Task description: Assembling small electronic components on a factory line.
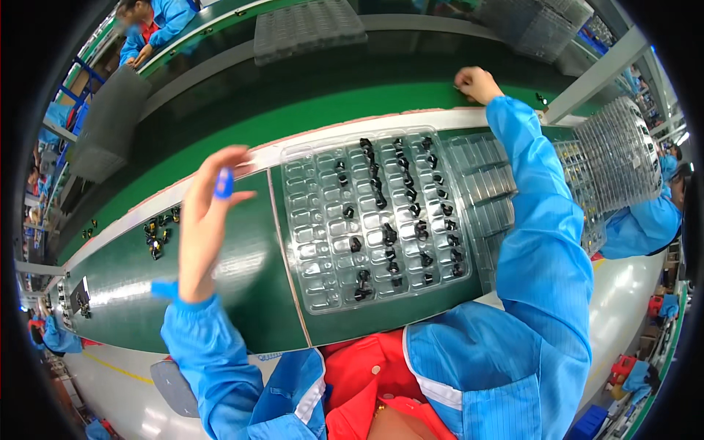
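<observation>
My left hand [203, 220] is raised over the green table, left of the clear plastic tray [317, 282]. Its fingers are apart with nothing between them, and a blue band [224, 183] wraps one finger. My right hand [480, 86] reaches far out above the green conveyor belt [411, 103]. Its fingers are closed in a pinch; whatever may be between the tips is too small to make out. Small black parts [389, 235] sit in many of the tray's pockets, mostly in the middle and right columns. The leftmost column shows no black parts.
Further clear trays [480, 183] lie under my right arm. A tall tray stack [620, 150] stands at right by a co-worker [645, 220]. Loose small parts [155, 235] lie on the table at left. Across the belt sit another tray stack [308, 33] and a person [165, 26].
</observation>
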The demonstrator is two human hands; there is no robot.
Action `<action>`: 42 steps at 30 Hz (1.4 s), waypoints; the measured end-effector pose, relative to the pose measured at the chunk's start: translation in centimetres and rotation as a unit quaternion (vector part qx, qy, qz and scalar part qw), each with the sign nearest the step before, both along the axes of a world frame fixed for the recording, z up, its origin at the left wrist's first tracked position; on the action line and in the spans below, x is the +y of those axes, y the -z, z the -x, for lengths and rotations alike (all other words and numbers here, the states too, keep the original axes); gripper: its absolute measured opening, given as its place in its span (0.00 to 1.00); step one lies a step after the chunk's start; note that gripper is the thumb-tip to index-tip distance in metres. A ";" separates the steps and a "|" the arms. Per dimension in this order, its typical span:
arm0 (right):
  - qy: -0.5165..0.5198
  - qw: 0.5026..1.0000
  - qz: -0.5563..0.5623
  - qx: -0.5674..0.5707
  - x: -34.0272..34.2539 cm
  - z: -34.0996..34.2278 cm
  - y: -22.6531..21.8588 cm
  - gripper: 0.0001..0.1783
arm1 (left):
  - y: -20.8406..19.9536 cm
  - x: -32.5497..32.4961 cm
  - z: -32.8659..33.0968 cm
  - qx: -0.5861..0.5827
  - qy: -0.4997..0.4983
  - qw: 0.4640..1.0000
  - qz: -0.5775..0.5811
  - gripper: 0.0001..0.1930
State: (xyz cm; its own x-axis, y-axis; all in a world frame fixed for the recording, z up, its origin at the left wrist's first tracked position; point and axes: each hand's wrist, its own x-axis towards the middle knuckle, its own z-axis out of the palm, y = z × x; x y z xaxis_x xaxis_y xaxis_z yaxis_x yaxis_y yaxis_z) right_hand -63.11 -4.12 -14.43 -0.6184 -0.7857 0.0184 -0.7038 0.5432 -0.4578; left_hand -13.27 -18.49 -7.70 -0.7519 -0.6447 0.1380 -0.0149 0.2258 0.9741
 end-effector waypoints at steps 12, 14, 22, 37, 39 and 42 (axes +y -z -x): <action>-0.310 0.943 0.105 -0.059 3.7 -14.7 -14.4 0.15 | 3.6 4.0 7.7 0.150 0.219 0.712 -0.650 0.11; -0.242 0.968 0.043 0.059 7.8 -8.1 -14.3 0.10 | 2.8 2.3 4.2 0.109 0.087 0.861 -0.488 0.12; -0.027 0.984 -0.138 0.108 17.2 -2.3 -6.3 0.09 | 8.2 -8.9 -12.8 -0.085 -0.245 0.965 -0.031 0.14; 0.095 0.989 0.084 -0.081 20.9 6.0 -0.8 0.12 | 4.1 0.5 -3.0 -0.107 -0.064 0.957 0.261 0.10; 0.120 0.949 0.203 -0.207 20.6 4.9 -1.6 0.15 | 4.1 1.5 -0.2 -0.093 0.003 0.949 0.301 0.11; 0.111 0.891 0.297 -0.326 20.7 3.2 -3.3 0.18 | 5.2 1.4 3.9 -0.058 0.036 0.923 0.378 0.11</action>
